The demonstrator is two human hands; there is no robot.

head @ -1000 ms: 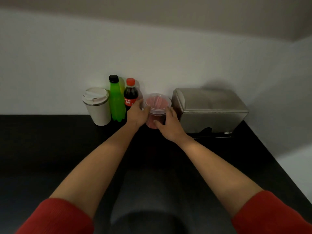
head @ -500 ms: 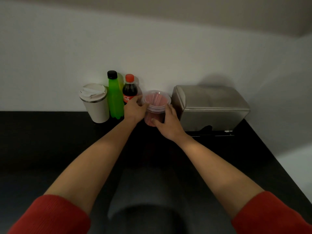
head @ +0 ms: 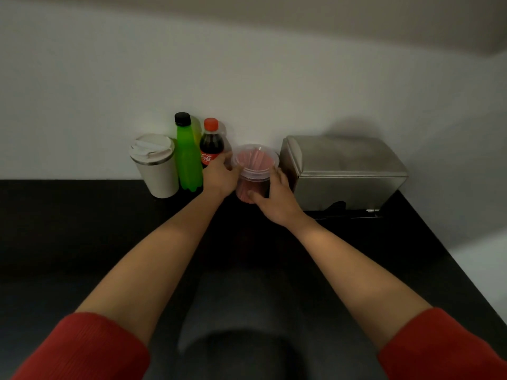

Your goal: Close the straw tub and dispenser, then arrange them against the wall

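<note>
A clear straw tub (head: 255,165) full of pink straws stands on the black counter near the white wall, its clear lid on top. My left hand (head: 220,176) holds its left side and my right hand (head: 274,200) wraps its right side and front. The steel dispenser (head: 343,171) sits just right of the tub against the wall, its lid down, with a dark slot low on its front.
Left of the tub, along the wall, stand a cola bottle (head: 211,145), a green bottle (head: 188,157) and a white lidded cup (head: 156,165). The black counter (head: 82,229) stretches toward me; its right edge (head: 450,253) runs diagonally.
Both hands have carried the straw tub a little farther toward the wall, between the cola bottle and the dispenser. The grip on it is unchanged.
</note>
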